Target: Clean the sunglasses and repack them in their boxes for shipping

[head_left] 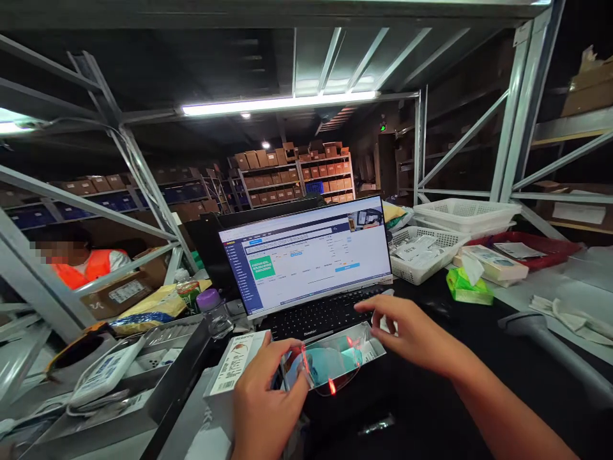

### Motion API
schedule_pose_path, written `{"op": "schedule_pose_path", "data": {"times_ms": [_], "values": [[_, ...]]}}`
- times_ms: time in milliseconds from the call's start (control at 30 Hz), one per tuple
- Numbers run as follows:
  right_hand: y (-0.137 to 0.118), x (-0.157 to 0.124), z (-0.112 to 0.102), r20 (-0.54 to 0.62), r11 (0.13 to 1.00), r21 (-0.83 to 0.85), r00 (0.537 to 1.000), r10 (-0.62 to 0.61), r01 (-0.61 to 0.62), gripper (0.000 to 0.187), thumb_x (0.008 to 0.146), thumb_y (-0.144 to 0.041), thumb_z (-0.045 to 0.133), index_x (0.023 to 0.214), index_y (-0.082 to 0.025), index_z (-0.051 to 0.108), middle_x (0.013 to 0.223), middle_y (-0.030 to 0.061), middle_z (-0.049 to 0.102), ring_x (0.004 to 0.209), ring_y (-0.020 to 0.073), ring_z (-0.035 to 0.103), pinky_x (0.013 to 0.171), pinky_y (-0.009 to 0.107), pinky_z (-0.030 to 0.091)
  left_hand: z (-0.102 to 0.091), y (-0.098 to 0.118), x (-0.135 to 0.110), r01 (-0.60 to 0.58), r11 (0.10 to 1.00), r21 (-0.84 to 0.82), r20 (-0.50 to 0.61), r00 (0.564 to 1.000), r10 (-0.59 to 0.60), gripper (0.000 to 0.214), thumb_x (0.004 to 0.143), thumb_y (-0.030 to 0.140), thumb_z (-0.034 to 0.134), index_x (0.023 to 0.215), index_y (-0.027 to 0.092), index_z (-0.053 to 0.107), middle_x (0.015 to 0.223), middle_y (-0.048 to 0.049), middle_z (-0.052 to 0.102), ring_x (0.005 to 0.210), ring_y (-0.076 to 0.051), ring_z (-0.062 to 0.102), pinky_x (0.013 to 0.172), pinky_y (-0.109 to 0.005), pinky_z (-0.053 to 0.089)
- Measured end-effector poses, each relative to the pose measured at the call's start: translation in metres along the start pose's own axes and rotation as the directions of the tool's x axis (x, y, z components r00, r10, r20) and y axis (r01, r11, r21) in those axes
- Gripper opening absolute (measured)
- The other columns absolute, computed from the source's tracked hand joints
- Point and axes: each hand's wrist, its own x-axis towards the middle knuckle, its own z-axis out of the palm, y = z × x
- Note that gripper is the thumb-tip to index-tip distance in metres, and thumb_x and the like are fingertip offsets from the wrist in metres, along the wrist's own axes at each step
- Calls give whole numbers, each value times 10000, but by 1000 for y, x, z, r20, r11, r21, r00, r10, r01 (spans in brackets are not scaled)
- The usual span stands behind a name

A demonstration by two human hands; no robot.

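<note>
My left hand (268,390) pinches the left end of a shiny teal see-through thing (330,364) between thumb and fingers. The teal thing is at the opening of a long, narrow pale box (373,342); how far it sits inside, I cannot tell. Red light spots fall across it. My right hand (397,326) has its fingers apart, the index finger reaching over the black keyboard (306,319), the thumb close to the box's right end. Behind the keyboard stands a lit computer screen (316,262). Beside my left hand is a white printed carton (234,367).
To the right lie a handheld scanner (531,326), a green tissue pack (469,287) and white baskets (426,255). A purple-lidded jar (215,313) and a grey tray (158,390) of packed goods stand left. A person in an orange vest (89,271) is beyond the rack.
</note>
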Motion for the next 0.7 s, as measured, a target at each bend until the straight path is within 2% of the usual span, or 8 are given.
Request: {"op": "schedule_pose_path", "data": {"times_ms": [100,233,400,500,533,600,667,700], "values": [[-22,-10,11,-25,983,-1,983,-182,182,454,879,-44,572,1282,-252,603,1181,48,683,961,169,669,854,286,541,0,1,0,18,1000,4,-17,1000,-17,203,785,196,586,958,280,650,859,49,735,741,-177,705,1034,-455,535],[-23,-8,22,-112,932,-116,928,-356,344,248,959,-119,541,1179,-192,628,1077,95,714,965,217,677,831,340,564,-2,1,0,19,1000,6,-34,999,-18,210,781,203,602,971,278,653,868,44,740,734,-181,707,997,-431,556],[-23,-4,23,-137,846,-280,853,-503,453,170,984,-127,504,1116,-158,607,989,122,729,835,227,695,690,332,578,-5,5,3,17,1000,-12,-43,999,-18,184,784,216,601,943,287,663,845,61,743,723,-176,709,1031,-456,537],[-27,-3,24,-161,811,-356,824,-543,465,173,975,-92,466,1052,-164,604,959,129,740,784,225,708,637,319,581,-6,11,2,83,996,-23,-38,996,-84,177,765,232,606,917,283,682,845,45,752,775,-211,726,1048,-511,517],[-27,-2,25,-167,809,-371,824,-542,456,191,969,-78,452,1040,-171,602,967,132,744,792,226,716,640,316,586,-5,13,1,125,992,-25,-18,992,-126,233,747,232,614,962,283,687,897,26,760,846,-238,732,1038,-523,521],[-24,0,26,-186,808,-385,820,-541,446,224,959,-62,437,1048,-183,602,1002,133,752,847,230,732,690,318,603,-3,14,-1,217,976,-34,41,976,-216,505,684,230,657,1186,277,638,1119,-35,736,1053,-297,697,1019,-537,527],[-17,2,24,-226,820,-375,815,-534,433,231,964,-73,450,1073,-201,608,1029,120,758,918,231,738,774,327,610,2,10,-2,278,959,-53,102,957,-272,820,619,242,725,1400,249,474,1320,-105,635,1196,-331,622,996,-530,538],[-12,3,22,-252,836,-357,818,-516,417,226,972,-90,458,1084,-212,612,1034,110,762,940,228,740,804,327,608,4,7,-3,292,954,-65,123,951,-283,922,594,251,757,1446,232,408,1372,-133,587,1212,-335,607,975,-519,551]]}}
